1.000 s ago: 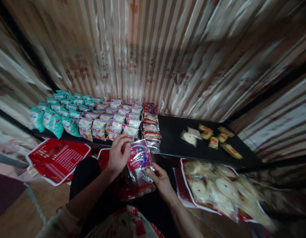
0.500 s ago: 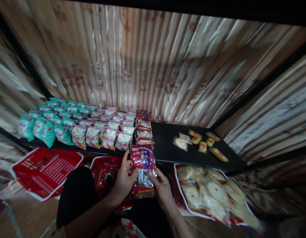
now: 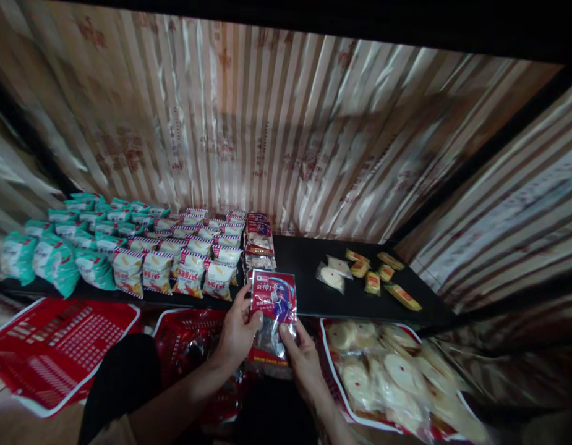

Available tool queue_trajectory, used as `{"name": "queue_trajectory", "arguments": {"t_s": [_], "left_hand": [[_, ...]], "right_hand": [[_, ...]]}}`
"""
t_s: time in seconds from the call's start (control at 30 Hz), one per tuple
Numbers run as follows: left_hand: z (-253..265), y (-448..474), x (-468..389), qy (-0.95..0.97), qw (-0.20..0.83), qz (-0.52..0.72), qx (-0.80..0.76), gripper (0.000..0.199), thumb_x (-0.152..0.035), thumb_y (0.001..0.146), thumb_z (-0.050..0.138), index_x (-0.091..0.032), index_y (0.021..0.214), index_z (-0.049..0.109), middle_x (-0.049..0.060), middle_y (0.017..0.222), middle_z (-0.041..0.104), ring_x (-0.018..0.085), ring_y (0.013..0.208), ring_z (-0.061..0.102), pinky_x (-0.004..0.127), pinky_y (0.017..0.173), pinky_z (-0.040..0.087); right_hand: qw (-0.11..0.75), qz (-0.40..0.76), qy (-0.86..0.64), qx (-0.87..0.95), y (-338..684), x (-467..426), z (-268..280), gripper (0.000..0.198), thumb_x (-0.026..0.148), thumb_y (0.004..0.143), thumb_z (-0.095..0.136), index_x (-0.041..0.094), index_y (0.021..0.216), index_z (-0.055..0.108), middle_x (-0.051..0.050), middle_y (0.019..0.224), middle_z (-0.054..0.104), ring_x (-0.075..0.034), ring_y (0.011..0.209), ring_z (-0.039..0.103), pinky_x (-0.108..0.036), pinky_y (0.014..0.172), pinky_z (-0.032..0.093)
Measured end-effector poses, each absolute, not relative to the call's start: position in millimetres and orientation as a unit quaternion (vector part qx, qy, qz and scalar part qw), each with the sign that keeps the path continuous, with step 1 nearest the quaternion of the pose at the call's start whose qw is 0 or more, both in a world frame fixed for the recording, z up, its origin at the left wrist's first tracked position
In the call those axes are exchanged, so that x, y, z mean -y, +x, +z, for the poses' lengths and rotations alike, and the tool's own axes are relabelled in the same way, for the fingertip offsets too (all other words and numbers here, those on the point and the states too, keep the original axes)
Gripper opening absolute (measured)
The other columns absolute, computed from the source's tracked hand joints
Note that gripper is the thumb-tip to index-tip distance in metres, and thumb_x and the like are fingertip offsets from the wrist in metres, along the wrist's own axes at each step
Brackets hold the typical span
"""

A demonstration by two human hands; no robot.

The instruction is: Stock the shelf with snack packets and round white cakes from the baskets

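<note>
Green packs: standing rows at the far left of the shelf, well apart from both hands.
Empty basket: red, on the floor at the left, below the shelf edge.
Striped packs: upright rows to the right of the green ones; the front row stands just up and left of the left hand.
Middle basket: red, under the left forearm, with dark wrappers in it; what they are cannot be told.
Left hand: closed on the left edge of the packet, thumb on its front face.
Packet: red and blue top, clear lower half, held between the two hands, upright, with its long axis running from the person up toward the shelf; its top edge overlaps the shelf's front edge in the view.
Red stack: a file of like packets on the shelf, directly beyond the held packet's top and in line with its long axis; the file runs back toward the striped wall.
Nearer hand: both grip the packet; the left sits a little higher on it and so closer to the red stack.
Right hand: closed on the packet's lower right edge, fingers wrapped behind.
Bare shelf: dark open surface just right of the red stack.
Small cakes: loose wrapped pieces farther right on the shelf.
Cake basket: on the floor at the right, full of round white cakes in wrappers.
</note>
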State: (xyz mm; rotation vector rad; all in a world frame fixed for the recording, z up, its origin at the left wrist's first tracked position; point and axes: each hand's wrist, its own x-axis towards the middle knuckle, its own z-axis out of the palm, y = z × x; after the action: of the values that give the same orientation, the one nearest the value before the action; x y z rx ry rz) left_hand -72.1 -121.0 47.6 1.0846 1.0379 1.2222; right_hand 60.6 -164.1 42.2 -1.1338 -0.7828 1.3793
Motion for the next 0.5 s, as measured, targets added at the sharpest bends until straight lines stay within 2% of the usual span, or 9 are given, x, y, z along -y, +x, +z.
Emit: {"name": "queue_trajectory", "arguments": {"t_s": [0.2,0.3,0.4,0.5], "left_hand": [[48.9,-56.1,97.0,0.497,0.531,0.511,-0.458,0.064,-0.021,0.079,0.051,-0.016,0.138,0.027,0.009,0.103,0.066,0.017,0.084,0.064,0.032,0.079,0.052],[55.2,-47.5,85.6,0.530,0.489,0.489,-0.491,0.065,-0.018,0.078,0.049,-0.017,0.139,0.025,0.011,0.114,0.061,0.017,0.087,0.063,0.033,0.078,0.053],[63.1,-39.8,76.8,0.582,0.415,0.466,-0.521,0.064,-0.013,0.076,0.048,-0.020,0.137,0.031,0.012,0.131,0.050,0.021,0.110,0.056,0.037,0.092,0.049],[69.4,-34.0,68.3,0.654,0.322,0.446,-0.519,0.061,-0.012,0.076,0.046,-0.019,0.136,0.035,0.011,0.147,0.029,0.025,0.134,0.031,0.042,0.108,0.035]], "right_hand": [[0.555,0.550,-0.512,0.356,79.0,133.2,47.5,0.047,0.048,0.069,0.072,0.023,0.107,0.062,-0.004,0.097,0.071,-0.023,0.084,0.065,-0.033,0.073,0.051],[0.567,0.555,-0.499,0.349,90.2,109.3,58.2,0.047,0.047,0.067,0.073,0.024,0.107,0.061,-0.003,0.095,0.071,-0.022,0.081,0.066,-0.033,0.072,0.051],[0.580,0.555,-0.493,0.335,100.6,79.8,71.6,0.051,0.046,0.065,0.075,0.025,0.109,0.059,-0.003,0.091,0.072,-0.022,0.075,0.066,-0.032,0.066,0.052],[0.589,0.534,-0.503,0.339,107.9,48.0,82.9,0.054,0.046,0.062,0.077,0.023,0.107,0.059,-0.002,0.084,0.072,-0.021,0.069,0.066,-0.031,0.061,0.052]]}}
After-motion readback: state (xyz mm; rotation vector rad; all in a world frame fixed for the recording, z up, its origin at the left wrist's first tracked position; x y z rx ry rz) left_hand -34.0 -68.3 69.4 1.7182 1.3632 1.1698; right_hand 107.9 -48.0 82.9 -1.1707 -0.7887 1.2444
